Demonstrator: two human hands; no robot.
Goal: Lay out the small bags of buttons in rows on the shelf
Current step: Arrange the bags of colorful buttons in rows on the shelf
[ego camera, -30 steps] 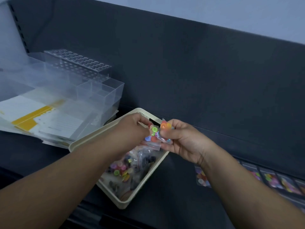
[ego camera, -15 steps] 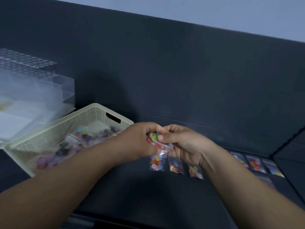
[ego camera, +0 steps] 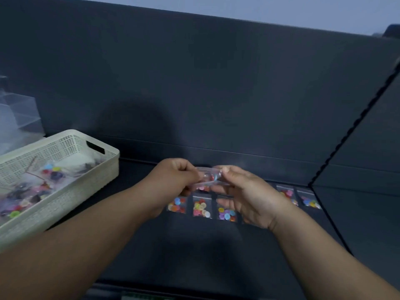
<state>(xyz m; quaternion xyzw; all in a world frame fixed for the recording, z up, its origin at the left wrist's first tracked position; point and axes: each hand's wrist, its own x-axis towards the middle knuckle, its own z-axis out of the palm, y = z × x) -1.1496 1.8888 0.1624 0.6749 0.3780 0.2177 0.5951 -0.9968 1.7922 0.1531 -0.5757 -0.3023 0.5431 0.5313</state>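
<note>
The left hand (ego camera: pixel 173 179) and right hand (ego camera: pixel 245 197) each pinch one end of a small button bag (ego camera: pixel 208 177), held right of the cream basket (ego camera: pixel 91 176). More bags (ego camera: pixel 202 207) lie in a row on the shelf (ego camera: pixel 194 245) there.

No legible text, perhaps owing to blur.

A clear bag of coloured buttons (ego camera: pixel 208 177) is held mid-frame, just above a row of bags (ego camera: pixel 202 206) lying flat on the dark shelf (ego camera: pixel 194 245).
</note>
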